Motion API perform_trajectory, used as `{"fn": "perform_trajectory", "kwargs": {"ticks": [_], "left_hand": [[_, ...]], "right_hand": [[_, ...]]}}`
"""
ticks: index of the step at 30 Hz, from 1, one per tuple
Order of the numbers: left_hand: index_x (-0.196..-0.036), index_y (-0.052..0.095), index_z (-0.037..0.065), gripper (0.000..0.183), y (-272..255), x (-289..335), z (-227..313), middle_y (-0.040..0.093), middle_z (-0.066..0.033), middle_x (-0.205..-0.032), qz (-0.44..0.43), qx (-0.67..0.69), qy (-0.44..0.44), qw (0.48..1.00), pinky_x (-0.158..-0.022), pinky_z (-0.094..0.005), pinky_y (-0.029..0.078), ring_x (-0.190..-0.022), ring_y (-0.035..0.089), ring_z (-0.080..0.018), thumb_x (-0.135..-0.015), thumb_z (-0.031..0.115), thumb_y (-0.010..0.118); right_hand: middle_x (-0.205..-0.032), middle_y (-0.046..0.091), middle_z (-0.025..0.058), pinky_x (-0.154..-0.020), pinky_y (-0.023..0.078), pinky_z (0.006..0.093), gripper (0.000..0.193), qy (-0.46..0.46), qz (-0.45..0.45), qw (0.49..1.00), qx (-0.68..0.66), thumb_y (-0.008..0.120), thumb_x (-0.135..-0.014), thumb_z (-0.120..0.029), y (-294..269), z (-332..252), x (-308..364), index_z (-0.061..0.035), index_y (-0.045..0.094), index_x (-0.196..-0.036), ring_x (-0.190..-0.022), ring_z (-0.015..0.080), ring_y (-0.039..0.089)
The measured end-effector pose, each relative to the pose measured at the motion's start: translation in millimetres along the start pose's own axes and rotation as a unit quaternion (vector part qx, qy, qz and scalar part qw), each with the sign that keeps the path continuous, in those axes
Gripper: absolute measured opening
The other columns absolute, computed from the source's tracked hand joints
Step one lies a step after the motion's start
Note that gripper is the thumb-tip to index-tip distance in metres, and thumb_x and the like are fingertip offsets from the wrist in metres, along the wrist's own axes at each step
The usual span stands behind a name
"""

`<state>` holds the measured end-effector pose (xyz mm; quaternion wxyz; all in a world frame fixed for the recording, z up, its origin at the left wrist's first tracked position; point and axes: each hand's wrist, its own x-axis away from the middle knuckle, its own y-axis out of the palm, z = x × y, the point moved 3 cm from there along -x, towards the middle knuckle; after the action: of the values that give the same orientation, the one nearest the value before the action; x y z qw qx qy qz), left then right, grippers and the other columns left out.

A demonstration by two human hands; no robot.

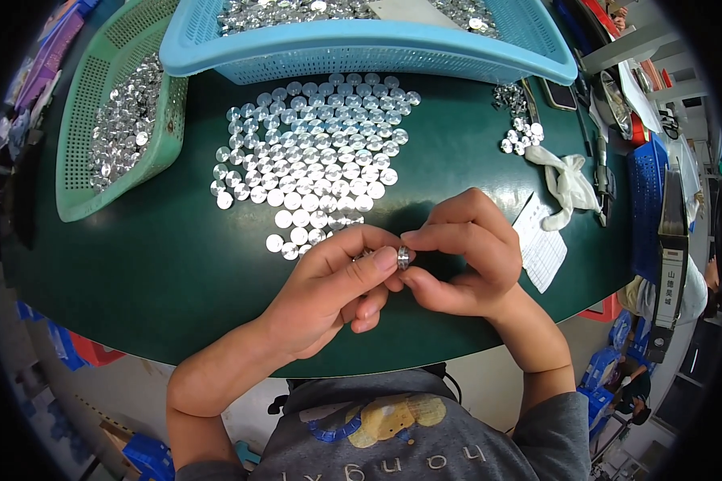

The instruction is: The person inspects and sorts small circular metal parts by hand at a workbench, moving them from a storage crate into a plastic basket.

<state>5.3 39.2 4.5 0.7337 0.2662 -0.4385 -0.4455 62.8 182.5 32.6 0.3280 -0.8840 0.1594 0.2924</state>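
Note:
A small round metal disc, seen nearly edge-on, is between my two hands above the near part of the green table. My left hand pinches it from the left, thumb in front and fingers curled behind. At the disc's upper and lower edges are the index finger and thumb of my right hand, closed round it. Just beyond my hands, many shiny metal discs lie flat in close, uneven rows. My left hand covers part of the nearest rows.
A blue basket full of metal pieces stands at the far edge. On the left, a green basket holds more. To the right lie loose small parts, a white cloth, a paper sheet and a phone.

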Motion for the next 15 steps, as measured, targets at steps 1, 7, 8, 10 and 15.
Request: {"fn": "perform_trajectory", "kwargs": {"ticks": [1,7,8,10,15], "left_hand": [[-0.102,0.05,0.003,0.021,0.0,0.1,-0.1,0.052,-0.0042,-0.082,-0.003,0.0,-0.002,1.0,-0.046,-0.0195,0.035,-0.055,0.042,-0.0044,-0.091,0.021,0.049],[-0.098,0.049,0.004,0.018,1.2,0.3,-0.8,0.052,-0.0025,-0.081,0.018,-0.009,0.004,1.0,-0.046,-0.0189,0.034,-0.055,0.041,-0.0037,-0.09,0.021,0.051],[-0.098,0.049,0.004,0.018,0.9,0.2,-0.7,0.052,-0.0025,-0.081,0.018,-0.009,0.004,1.0,-0.046,-0.0189,0.034,-0.055,0.041,-0.0037,-0.09,0.021,0.051],[-0.096,0.049,0.005,0.017,0.9,0.1,-0.1,0.05,-0.0016,-0.08,0.003,0.0,0.008,1.0,-0.046,-0.0189,0.032,-0.054,0.04,-0.0034,-0.089,0.02,0.052],[-0.094,0.048,0.006,0.016,-0.2,1.2,-0.3,0.049,-0.0013,-0.079,0.004,0.017,0.01,1.0,-0.046,-0.0191,0.031,-0.054,0.039,-0.0034,-0.089,0.02,0.052]], "right_hand": [[-0.069,0.054,0.0041,-0.049,0.038,0.0271,0.025,0.001,0.003,1.0,0.002,0.074,-0.056,-0.017,0.0,-0.1,0.0,-0.0058,0.064,-0.077,-0.059,0.0172,0.053],[-0.069,0.054,0.0049,-0.05,0.039,0.0275,0.025,-0.003,-0.011,1.0,0.0,0.073,-0.056,-0.016,0.6,-0.5,0.5,-0.0056,0.064,-0.077,-0.059,0.0175,0.054],[-0.069,0.054,0.0049,-0.05,0.039,0.0275,0.025,-0.003,-0.011,1.0,0.0,0.073,-0.056,-0.016,0.1,-0.4,0.4,-0.0056,0.064,-0.077,-0.059,0.0175,0.054],[-0.069,0.055,0.0052,-0.05,0.039,0.0273,0.024,0.002,-0.011,1.0,-0.007,0.071,-0.057,-0.015,-1.1,-0.3,-0.4,-0.0055,0.064,-0.078,-0.06,0.0176,0.054],[-0.069,0.055,0.0054,-0.05,0.04,0.0272,0.024,0.003,-0.015,1.0,-0.014,0.071,-0.056,-0.014,-1.4,-0.4,-0.6,-0.0054,0.064,-0.078,-0.06,0.0177,0.054]]}}
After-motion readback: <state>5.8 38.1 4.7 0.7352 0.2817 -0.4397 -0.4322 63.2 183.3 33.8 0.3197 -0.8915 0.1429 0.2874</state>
